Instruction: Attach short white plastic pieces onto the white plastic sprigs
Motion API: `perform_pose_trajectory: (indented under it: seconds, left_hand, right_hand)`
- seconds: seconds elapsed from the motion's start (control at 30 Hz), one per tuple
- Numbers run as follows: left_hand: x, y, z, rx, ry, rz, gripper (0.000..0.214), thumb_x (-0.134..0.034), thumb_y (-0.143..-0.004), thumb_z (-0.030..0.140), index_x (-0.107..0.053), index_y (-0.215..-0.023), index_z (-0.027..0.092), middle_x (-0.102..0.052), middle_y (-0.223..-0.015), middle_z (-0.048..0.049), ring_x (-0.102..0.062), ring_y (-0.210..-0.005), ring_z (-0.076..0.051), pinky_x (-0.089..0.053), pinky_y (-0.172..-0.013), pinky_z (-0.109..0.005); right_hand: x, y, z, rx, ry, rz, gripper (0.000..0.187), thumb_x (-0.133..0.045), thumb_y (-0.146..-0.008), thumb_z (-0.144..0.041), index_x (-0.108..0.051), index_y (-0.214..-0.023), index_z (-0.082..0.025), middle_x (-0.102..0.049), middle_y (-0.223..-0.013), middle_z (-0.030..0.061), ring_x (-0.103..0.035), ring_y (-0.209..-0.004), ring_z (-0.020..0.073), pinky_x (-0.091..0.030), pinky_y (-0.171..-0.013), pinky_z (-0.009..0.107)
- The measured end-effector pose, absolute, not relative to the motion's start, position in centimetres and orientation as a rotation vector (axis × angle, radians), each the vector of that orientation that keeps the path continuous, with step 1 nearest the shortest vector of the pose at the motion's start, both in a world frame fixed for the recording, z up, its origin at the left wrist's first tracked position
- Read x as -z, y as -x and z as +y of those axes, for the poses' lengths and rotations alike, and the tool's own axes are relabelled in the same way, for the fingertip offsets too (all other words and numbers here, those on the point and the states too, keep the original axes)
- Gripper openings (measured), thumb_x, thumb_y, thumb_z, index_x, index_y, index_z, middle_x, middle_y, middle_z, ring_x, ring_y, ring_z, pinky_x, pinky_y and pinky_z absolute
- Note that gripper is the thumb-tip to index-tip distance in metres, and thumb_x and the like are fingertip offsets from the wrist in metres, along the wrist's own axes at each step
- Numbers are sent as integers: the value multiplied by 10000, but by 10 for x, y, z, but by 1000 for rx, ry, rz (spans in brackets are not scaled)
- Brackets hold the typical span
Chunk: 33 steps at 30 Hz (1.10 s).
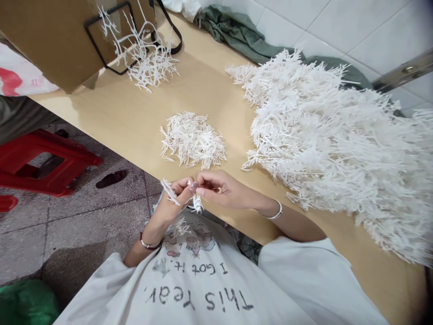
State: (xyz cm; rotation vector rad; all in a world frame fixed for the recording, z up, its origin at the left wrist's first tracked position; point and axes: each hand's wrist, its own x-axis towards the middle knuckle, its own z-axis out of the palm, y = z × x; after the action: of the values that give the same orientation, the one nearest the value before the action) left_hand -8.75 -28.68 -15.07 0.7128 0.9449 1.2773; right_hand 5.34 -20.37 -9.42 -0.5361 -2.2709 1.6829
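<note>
Gripping white sprigs in left hand, by table edge. Pinched narrow alongside with right hand; cannot tell on what. Readable on shirt, inverted: "This Year, I Got it."

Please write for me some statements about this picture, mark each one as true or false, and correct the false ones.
1. The left hand holds thin white pieces. True.
2. The right hand is inside the cardboard box. False: the right hand is close beside the left hand.
3. A small white pile lies on the table, just beyond both hands. True.
4. The largest white pile lies on the floor. False: the largest white pile is on the table, at the person's right.
5. The right arm wears no bracelet. False: a bracelet is on it.
6. A red stool is at the person's left. True.
</note>
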Motion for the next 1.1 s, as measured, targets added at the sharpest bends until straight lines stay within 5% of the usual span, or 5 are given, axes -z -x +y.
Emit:
perform_pose_trajectory:
  seconds: [0.4,0.63,0.83,0.93,1.1]
  left_hand:
    - [145,88,-281,-1205,-506,831,364,-670,-720,442,-490,-596,151,-299,-500,64,-217,-420,-42,-174,-400,-191]
    - [141,86,-280,-1427,-558,1016,356,-654,-761,401,-465,-586,156,-314,-493,64,-216,-406,-33,-156,-382,-190]
    - [146,86,-281,-1459,-656,1049,339,-631,-787,404,-473,-605,165,-356,-499,59,-265,-409,-38,-189,-389,-192]
    - [147,86,-281,-1445,-710,1048,343,-621,-795,412,-502,-595,160,-389,-486,55,-275,-393,-33,-188,-385,-193]
    - [148,85,-282,-1421,-766,1072,345,-618,-795,420,-551,-583,156,-394,-407,60,-283,-341,-33,-189,-369,-198]
  right_hand:
    - [96,-55,-208,-1664,515,-2247,183,-395,-916,-248,-428,-754,-171,-374,-639,-41,-331,-552,73,-295,-513,201]
    - [98,-60,-174,-767,761,-2407,219,-456,-922,-304,-446,-747,-175,-460,-714,-3,-410,-636,103,-326,-613,238]
    - [114,-65,-149,-400,998,-2418,318,-528,-877,-436,-428,-724,-176,-451,-702,-4,-367,-590,103,-282,-578,254]
    - [111,-64,-164,-538,907,-2269,325,-597,-832,-444,-451,-725,-174,-438,-679,-16,-360,-579,93,-292,-565,242]
    - [102,-61,-197,-1339,518,-2317,273,-554,-862,-416,-568,-804,-149,-547,-786,28,-461,-676,98,-356,-585,224]
